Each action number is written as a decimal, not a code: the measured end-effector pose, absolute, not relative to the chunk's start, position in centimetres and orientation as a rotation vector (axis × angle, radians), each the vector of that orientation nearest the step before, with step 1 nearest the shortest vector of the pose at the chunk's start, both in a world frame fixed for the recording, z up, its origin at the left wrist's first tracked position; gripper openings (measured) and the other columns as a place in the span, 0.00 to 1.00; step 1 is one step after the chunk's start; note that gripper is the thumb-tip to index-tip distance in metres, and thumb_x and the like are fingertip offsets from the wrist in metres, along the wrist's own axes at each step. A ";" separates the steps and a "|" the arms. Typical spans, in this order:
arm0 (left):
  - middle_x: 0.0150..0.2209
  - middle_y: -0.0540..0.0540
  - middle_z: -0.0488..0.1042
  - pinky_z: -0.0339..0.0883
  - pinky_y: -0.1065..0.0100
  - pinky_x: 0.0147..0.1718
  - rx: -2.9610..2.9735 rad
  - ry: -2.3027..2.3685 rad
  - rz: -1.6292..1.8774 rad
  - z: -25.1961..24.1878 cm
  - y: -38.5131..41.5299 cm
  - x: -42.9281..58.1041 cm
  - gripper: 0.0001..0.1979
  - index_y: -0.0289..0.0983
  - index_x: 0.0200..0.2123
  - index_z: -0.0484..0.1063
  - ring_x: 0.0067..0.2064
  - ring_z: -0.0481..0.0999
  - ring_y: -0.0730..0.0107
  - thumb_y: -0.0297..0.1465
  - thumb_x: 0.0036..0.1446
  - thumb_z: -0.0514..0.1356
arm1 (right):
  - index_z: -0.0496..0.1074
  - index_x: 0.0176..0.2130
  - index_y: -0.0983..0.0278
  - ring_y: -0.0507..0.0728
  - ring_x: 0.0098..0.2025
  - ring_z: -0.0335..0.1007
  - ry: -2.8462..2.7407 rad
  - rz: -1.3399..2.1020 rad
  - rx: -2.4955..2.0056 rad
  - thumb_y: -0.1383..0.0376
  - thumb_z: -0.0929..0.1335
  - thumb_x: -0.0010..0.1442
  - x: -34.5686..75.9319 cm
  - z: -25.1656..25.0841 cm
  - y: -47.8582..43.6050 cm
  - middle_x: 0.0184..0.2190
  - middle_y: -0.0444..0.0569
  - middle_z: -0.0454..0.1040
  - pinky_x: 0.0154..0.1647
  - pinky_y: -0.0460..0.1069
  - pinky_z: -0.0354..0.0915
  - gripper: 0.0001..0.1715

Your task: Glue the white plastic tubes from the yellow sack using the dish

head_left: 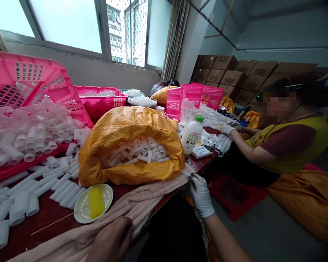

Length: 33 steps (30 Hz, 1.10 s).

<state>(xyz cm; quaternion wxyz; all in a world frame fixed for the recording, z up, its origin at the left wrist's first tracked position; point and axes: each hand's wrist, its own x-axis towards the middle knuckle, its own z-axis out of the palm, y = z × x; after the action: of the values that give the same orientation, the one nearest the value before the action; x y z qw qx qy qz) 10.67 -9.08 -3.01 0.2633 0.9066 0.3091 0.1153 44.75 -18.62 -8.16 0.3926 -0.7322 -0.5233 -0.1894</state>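
Our bare left hand lay on the beige cloth at the edge of the red table, and our white-gloved right hand sat at the cloth's far end. The two were well apart, with the cloth's long axis running diagonally between them, from lower left up to the right, so the right hand was the nearer to the yellow woven sack. The fingers looked curled against the cloth, but whether either hand was clamped on it we could not tell. We counted one sack, packed with white plastic tubes, one plate bearing one yellow sponge, and one green-capped bottle. There was one tilted pink basket at left, a second pink basket behind the sack — and one co-worker sat at right.
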 end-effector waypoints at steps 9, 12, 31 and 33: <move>0.31 0.48 0.72 0.61 0.73 0.33 2.437 0.850 0.287 -2.8 -9.3 10.6 0.12 0.39 0.30 0.65 0.33 0.71 0.72 0.34 0.58 0.45 | 0.70 0.38 0.62 0.59 0.46 0.62 -1.183 -0.360 -1.854 0.65 0.60 0.57 44.2 -8.5 -18.0 0.41 0.53 0.67 0.48 0.58 0.60 0.12; 0.30 0.49 0.71 0.61 0.73 0.32 2.430 0.853 0.270 -2.6 -9.4 10.6 0.12 0.39 0.29 0.65 0.32 0.71 0.73 0.33 0.58 0.45 | 0.70 0.40 0.62 0.59 0.47 0.61 -1.179 -0.353 -1.841 0.64 0.61 0.57 44.2 -8.5 -18.3 0.43 0.53 0.66 0.48 0.57 0.60 0.12; 0.32 0.47 0.74 0.65 0.71 0.33 2.580 0.867 0.346 -3.4 -9.1 10.3 0.12 0.40 0.32 0.68 0.33 0.73 0.70 0.36 0.57 0.47 | 0.69 0.34 0.64 0.59 0.44 0.61 -0.935 -0.592 -1.881 0.68 0.61 0.53 46.9 -7.3 -23.5 0.40 0.53 0.64 0.47 0.57 0.59 0.09; 0.32 0.48 0.74 0.66 0.71 0.33 2.592 0.862 0.340 -3.2 -9.1 10.3 0.11 0.40 0.31 0.68 0.33 0.74 0.70 0.37 0.56 0.48 | 0.66 0.41 0.65 0.60 0.45 0.62 -0.789 -0.630 -1.944 0.65 0.62 0.55 46.9 -7.8 -26.7 0.41 0.54 0.64 0.48 0.57 0.59 0.12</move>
<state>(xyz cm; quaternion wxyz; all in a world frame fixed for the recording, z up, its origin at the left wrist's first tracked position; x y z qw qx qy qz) 10.26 -9.06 -3.17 0.1932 0.9239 0.3072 0.1213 46.93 -26.68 -7.83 0.4578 -0.7890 -0.3203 -0.2557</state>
